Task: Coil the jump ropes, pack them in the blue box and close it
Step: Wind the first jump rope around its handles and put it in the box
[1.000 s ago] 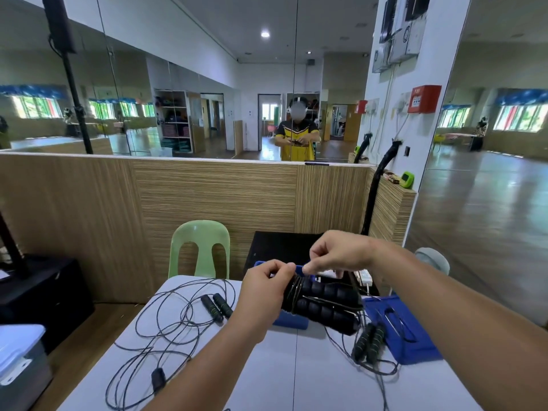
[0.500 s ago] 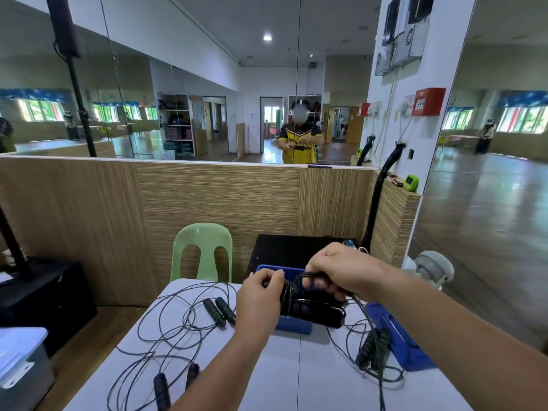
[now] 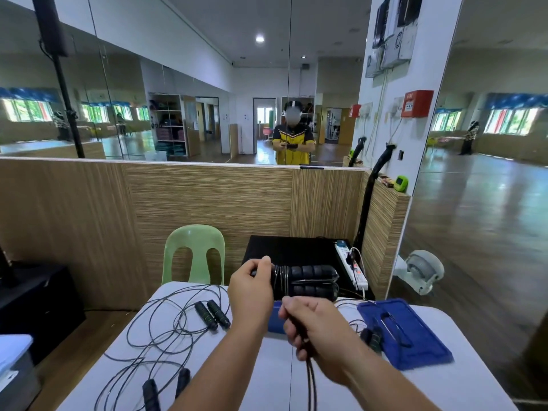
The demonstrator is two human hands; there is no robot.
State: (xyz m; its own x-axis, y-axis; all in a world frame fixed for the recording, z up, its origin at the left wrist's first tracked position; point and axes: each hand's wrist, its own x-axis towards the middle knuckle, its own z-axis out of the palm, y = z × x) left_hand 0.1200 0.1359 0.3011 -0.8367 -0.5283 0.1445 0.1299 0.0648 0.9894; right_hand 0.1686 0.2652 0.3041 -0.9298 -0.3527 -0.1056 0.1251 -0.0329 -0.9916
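Head view, one moment, items as seen.

1. Left hand (image 3: 251, 292): raised above the far edge of the table, fingers curled round one end of the held handle pair.
2. Held handle pair (image 3: 311, 281): two black foam jump-rope handles, lying side by side and roughly level, with several turns of thin dark cord wound round them just beside the left hand's fingers.
3. Right hand (image 3: 314, 327): nearer the camera and lower than the left, closed in a fist round the cord strands (image 3: 310, 381), which run down from the fist to the bottom edge of the view.
4. Blue box (image 3: 274, 317): on the table behind both hands. Only a sliver shows between them, so I cannot tell what it holds.
5. Blue lid (image 3: 427, 348): off the box, lying flat on the right part of the table, well apart from the box.
6. Loose cord (image 3: 154, 330): sprawled in open loops over the left part of the table.
7. Spare handle pairs: one (image 3: 212, 315) left of the left hand, one (image 3: 164, 390) near the bottom edge, one (image 3: 372, 336) touching the lid's left edge.
8. White table (image 3: 275, 375).
9. Green plastic chair (image 3: 194, 253): behind the table, against the wood-grain partition (image 3: 207, 203).
10. White power strip (image 3: 351, 268): on a black surface beyond the held handles.
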